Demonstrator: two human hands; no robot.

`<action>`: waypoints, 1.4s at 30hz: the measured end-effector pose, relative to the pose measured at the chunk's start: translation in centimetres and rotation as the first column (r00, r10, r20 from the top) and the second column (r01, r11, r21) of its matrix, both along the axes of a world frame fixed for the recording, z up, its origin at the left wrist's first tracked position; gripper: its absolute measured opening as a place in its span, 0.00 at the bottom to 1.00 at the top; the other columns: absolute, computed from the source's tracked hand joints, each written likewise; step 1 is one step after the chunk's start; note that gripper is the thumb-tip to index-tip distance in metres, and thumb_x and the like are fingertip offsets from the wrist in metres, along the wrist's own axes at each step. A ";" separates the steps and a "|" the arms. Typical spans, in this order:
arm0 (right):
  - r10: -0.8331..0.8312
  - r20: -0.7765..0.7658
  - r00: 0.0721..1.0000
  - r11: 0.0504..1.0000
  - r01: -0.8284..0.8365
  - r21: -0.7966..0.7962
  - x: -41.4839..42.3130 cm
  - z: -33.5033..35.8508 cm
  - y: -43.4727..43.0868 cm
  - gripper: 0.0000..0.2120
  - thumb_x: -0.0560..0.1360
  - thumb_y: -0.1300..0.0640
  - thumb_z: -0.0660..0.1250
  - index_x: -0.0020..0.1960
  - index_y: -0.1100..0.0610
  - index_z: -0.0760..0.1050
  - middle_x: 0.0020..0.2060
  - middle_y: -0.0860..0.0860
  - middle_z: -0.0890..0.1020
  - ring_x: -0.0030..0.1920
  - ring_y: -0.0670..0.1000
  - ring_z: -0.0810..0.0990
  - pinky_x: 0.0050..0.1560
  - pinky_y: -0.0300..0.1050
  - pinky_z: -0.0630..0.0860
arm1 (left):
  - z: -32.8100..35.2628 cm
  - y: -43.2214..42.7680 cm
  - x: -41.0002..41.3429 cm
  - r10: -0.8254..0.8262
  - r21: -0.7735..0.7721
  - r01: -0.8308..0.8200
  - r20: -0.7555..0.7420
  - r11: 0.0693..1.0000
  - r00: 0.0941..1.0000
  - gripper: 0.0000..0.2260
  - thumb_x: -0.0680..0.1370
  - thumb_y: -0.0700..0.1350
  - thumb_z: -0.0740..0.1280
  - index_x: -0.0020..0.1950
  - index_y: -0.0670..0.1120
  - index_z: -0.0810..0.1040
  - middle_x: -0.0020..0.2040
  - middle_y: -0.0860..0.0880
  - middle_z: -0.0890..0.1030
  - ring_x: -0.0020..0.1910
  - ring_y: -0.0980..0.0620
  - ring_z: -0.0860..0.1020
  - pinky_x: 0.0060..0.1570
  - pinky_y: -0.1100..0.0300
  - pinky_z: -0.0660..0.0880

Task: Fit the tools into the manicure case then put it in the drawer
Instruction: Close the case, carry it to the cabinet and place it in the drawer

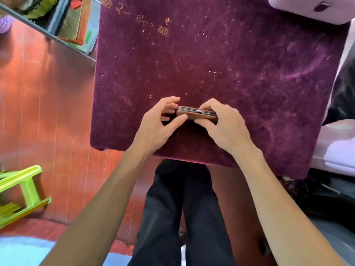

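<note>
The manicure case [196, 114] is located over the near-centre area of the table, held between both hands. It is presented edge-on: a slim, elongated body covered in brown material, with dark and metallic rim lines running along its upper edge. A small silver clasp [198, 111] sits at the middle of that edge. The two halves lie together, and no tools are visible outside it. The left hand [159, 124] grips the left end of the case, with the thumb pressed on the near face and the fingers curled round the far side. The right hand [223, 124] grips the right end, with the thumb laid along the lower near face and the fingers curled over the top edge. From this angle it cannot be determined whether the case rests on the cloth or is held just above it. The table is covered by a dark purple velvet cloth [240, 64] that carries pale scuffs and faint gold marks near its far edge. Black trousers [169, 217] show below the near table edge. A green plastic stool [25, 189] stands on the red floor [48, 96] to the left.
</note>
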State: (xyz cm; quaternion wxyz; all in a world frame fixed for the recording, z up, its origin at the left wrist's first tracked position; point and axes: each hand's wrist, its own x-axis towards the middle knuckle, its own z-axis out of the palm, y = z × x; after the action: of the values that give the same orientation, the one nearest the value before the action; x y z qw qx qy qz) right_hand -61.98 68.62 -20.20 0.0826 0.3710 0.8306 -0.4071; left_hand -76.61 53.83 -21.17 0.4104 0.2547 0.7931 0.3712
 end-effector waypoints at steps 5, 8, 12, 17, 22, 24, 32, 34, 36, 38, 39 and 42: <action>-0.062 0.060 0.996 0.986 0.070 -0.153 4.6 6.5 -2.2 0.10 0.78 0.49 0.76 0.56 0.47 0.78 0.45 0.37 0.82 0.44 0.41 0.82 0.44 0.41 0.77 | 4.0 -6.4 2.4 0.204 -0.214 -0.162 0.188 0.963 0.961 0.07 0.80 0.48 0.69 0.57 0.51 0.83 0.46 0.48 0.85 0.42 0.53 0.83 0.45 0.64 0.77; -0.049 0.096 0.994 0.976 0.069 -0.209 7.8 11.6 -4.0 0.10 0.76 0.48 0.76 0.54 0.43 0.78 0.45 0.36 0.83 0.45 0.32 0.81 0.39 0.29 0.70 | 7.5 -10.9 4.1 0.269 -0.390 -0.143 0.292 0.910 0.918 0.10 0.82 0.45 0.67 0.61 0.43 0.81 0.47 0.43 0.82 0.37 0.54 0.79 0.37 0.69 0.75; -0.084 0.088 0.993 0.961 0.104 -0.255 11.4 18.4 -6.3 0.10 0.71 0.49 0.77 0.48 0.41 0.78 0.41 0.34 0.85 0.38 0.34 0.81 0.37 0.26 0.72 | 12.6 -16.4 6.0 0.389 -0.522 -0.171 0.342 0.836 0.856 0.11 0.83 0.40 0.65 0.62 0.35 0.78 0.48 0.39 0.79 0.36 0.53 0.75 0.35 0.68 0.75; -0.067 0.033 0.997 0.949 0.074 -0.306 14.8 23.9 -8.2 0.14 0.66 0.47 0.74 0.50 0.46 0.78 0.40 0.42 0.86 0.38 0.40 0.81 0.44 0.42 0.77 | 18.7 -20.5 7.5 0.561 -0.525 -0.368 0.272 0.767 0.782 0.10 0.84 0.42 0.64 0.63 0.41 0.78 0.50 0.40 0.79 0.35 0.52 0.75 0.32 0.67 0.71; 0.073 -0.025 0.997 0.941 -0.077 -0.330 14.6 26.7 -8.5 0.15 0.67 0.46 0.74 0.53 0.48 0.78 0.41 0.45 0.86 0.43 0.49 0.85 0.48 0.49 0.79 | 23.1 -23.3 9.2 0.699 -0.411 -0.586 0.216 0.698 0.681 0.10 0.84 0.44 0.64 0.63 0.43 0.79 0.50 0.42 0.82 0.41 0.49 0.78 0.40 0.61 0.74; 0.150 -0.051 0.987 0.932 -0.158 -0.327 13.3 27.2 -9.0 0.14 0.69 0.48 0.74 0.53 0.48 0.78 0.42 0.46 0.86 0.44 0.51 0.85 0.50 0.52 0.80 | 23.8 -25.1 10.4 0.753 -0.372 -0.663 0.196 0.649 0.628 0.09 0.84 0.45 0.64 0.62 0.44 0.79 0.47 0.45 0.82 0.40 0.50 0.79 0.40 0.59 0.74; 0.415 -0.084 0.906 0.844 -0.418 -0.337 6.0 28.4 -14.9 0.13 0.73 0.59 0.79 0.51 0.50 0.77 0.44 0.47 0.87 0.46 0.51 0.85 0.52 0.53 0.80 | 23.0 -37.2 20.3 0.951 -0.495 -0.812 0.142 0.308 0.274 0.11 0.84 0.41 0.63 0.63 0.39 0.79 0.46 0.41 0.82 0.37 0.49 0.78 0.36 0.60 0.72; 0.444 -0.093 0.891 0.824 -0.446 -0.349 3.8 29.0 -17.2 0.12 0.70 0.55 0.78 0.49 0.50 0.77 0.43 0.50 0.87 0.46 0.58 0.84 0.49 0.57 0.81 | 22.5 -40.3 23.0 0.978 -0.552 -0.807 0.131 0.210 0.166 0.10 0.84 0.41 0.63 0.63 0.40 0.79 0.45 0.41 0.81 0.35 0.50 0.77 0.33 0.62 0.71; 0.474 -0.097 0.875 0.803 -0.475 -0.359 1.4 29.5 -19.4 0.12 0.68 0.51 0.77 0.48 0.50 0.77 0.43 0.53 0.87 0.45 0.60 0.84 0.48 0.58 0.81 | 22.0 -43.1 24.7 0.989 -0.591 -0.797 0.138 0.122 0.049 0.10 0.84 0.41 0.63 0.62 0.38 0.79 0.42 0.42 0.80 0.33 0.50 0.74 0.30 0.63 0.69; 0.512 -0.085 0.855 0.788 -0.506 -0.350 -1.1 29.5 -21.6 0.11 0.71 0.56 0.77 0.48 0.50 0.76 0.43 0.53 0.87 0.43 0.56 0.84 0.47 0.55 0.81 | 21.3 -45.8 25.3 0.988 -0.629 -0.776 0.147 0.058 -0.046 0.11 0.84 0.40 0.64 0.62 0.36 0.78 0.40 0.41 0.78 0.32 0.49 0.72 0.32 0.61 0.67; 0.530 -0.077 0.845 0.780 -0.520 -0.348 -2.4 29.4 -22.7 0.11 0.73 0.59 0.77 0.48 0.50 0.76 0.42 0.53 0.87 0.41 0.52 0.83 0.46 0.51 0.79 | 21.0 -46.9 25.3 0.985 -0.644 -0.765 0.151 0.032 -0.086 0.11 0.84 0.40 0.64 0.62 0.35 0.78 0.40 0.40 0.77 0.32 0.48 0.72 0.32 0.60 0.66; 0.563 -0.066 0.823 0.765 -0.550 -0.335 -6.5 29.7 -26.2 0.11 0.73 0.60 0.76 0.48 0.50 0.77 0.40 0.53 0.86 0.38 0.47 0.81 0.40 0.44 0.76 | 20.7 -49.8 23.5 0.975 -0.656 -0.754 0.173 0.010 -0.138 0.11 0.83 0.39 0.64 0.61 0.35 0.78 0.38 0.41 0.77 0.30 0.48 0.71 0.31 0.61 0.65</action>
State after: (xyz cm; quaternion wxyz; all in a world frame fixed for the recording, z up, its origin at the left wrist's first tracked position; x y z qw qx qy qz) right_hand -68.49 42.38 9.49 0.2781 0.0957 0.8182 -0.4940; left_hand -53.11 4.06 -0.43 0.3055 -0.5695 0.6081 0.4610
